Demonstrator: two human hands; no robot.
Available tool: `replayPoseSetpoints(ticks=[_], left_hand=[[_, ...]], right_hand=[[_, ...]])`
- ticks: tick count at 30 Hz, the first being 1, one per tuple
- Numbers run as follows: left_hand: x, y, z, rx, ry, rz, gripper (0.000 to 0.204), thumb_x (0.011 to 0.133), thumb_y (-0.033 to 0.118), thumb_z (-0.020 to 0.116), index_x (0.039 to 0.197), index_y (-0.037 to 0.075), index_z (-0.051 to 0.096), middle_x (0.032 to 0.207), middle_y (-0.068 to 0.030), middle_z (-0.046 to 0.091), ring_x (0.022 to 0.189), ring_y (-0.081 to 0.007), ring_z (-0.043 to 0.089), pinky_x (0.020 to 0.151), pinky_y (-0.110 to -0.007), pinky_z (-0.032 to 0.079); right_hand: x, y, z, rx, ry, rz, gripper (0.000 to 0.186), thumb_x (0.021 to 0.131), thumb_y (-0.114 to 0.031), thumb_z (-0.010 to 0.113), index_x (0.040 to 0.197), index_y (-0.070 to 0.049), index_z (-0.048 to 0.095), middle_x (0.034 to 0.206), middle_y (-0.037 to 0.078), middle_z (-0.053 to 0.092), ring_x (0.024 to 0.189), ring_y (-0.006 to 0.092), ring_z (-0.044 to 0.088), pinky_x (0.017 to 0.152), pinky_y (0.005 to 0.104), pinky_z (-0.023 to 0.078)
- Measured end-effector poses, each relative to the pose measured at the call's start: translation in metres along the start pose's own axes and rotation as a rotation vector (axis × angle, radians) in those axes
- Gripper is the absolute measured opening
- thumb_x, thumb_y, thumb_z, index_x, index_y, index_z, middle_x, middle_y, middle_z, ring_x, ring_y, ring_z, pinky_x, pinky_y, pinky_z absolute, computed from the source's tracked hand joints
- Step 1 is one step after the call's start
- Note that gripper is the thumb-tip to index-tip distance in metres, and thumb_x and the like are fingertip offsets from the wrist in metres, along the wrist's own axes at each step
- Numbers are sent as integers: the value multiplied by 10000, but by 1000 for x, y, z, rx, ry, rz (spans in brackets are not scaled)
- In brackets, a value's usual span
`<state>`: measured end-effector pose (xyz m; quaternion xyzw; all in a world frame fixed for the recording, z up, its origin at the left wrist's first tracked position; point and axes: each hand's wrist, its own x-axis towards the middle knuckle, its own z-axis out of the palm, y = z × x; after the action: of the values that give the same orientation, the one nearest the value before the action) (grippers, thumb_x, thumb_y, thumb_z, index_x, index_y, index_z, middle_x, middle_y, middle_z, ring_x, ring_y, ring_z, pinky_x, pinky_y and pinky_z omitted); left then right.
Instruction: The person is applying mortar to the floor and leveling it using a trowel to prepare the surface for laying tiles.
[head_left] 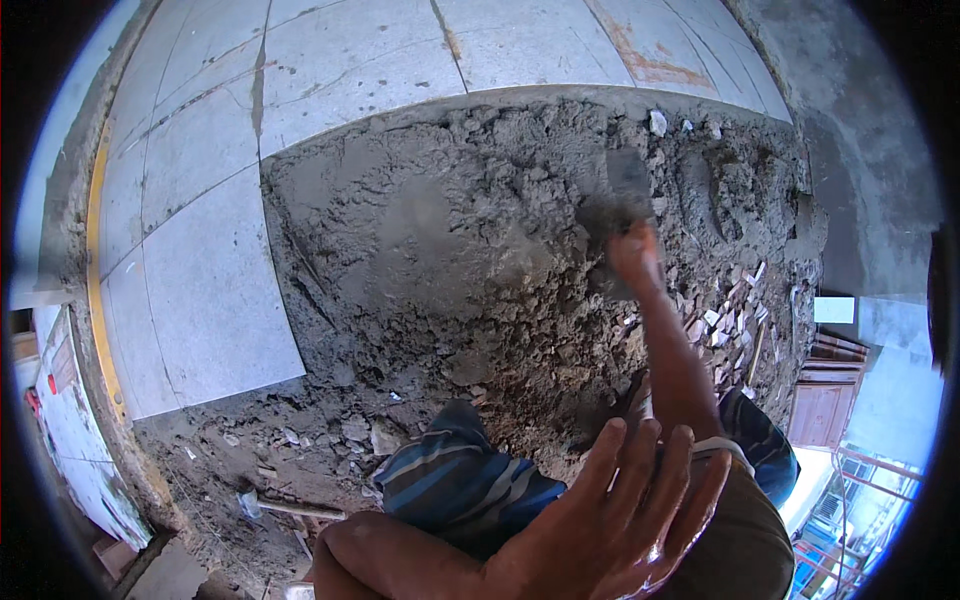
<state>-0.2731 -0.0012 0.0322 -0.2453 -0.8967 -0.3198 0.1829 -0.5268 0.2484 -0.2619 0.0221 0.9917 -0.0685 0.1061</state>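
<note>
Over grey mortar (425, 235): right hand (634, 258), fingers round blurred trowel (628, 172); left hand (605, 525), fingers spread.

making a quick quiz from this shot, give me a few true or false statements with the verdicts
1. The right hand is stretched out over the grey mortar. True.
2. The left hand is clenched in a fist. False: it is open.
3. Pale floor tiles border the mortar on its left. True.
4. The striped cloth at the lower middle is red. False: it is mainly blue.
5. A hammer-like tool lies on the tiles. False: it lies on the rubble-strewn ground.
</note>
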Motion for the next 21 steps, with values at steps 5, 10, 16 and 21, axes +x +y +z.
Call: replayPoseSetpoints(ticks=[5,10,16,21], left_hand=[[1,8,-5,-72,-110,18,445,940,276,624,1350,104,646,1197,-137,637,1120,-315,605,1022,-535,475],[5,24,14,-16,-99,27,431,906,275,626,1279,61,658,1154,-135,651,1092,-312,613,1002,-546,475],[9,43,30,42,-117,-42,432,866,284,628,1191,3,669,1107,-136,665,1062,-313,623,983,-562,474],[4,45,33,10,-13,-85,445,814,316,639,1096,-25,683,1041,-142,682,981,-330,645,950,-614,470]], right_hand=[[-57,-27,77,208,47,-80,621,988,-347,631,1458,28,479,1333,295,634,1191,425,651,945,549,536],[-93,-102,70,325,-93,-182,706,997,-375,643,1518,46,422,1360,321,610,1203,443,645,962,560,526],[-119,-158,51,249,-301,-363,624,987,-354,652,1475,-16,461,1169,304,698,1068,463,696,889,548,567],[-96,-191,-2,74,-162,-445,527,962,-302,658,1395,-49,496,1077,278,726,951,487,713,851,546,576]])
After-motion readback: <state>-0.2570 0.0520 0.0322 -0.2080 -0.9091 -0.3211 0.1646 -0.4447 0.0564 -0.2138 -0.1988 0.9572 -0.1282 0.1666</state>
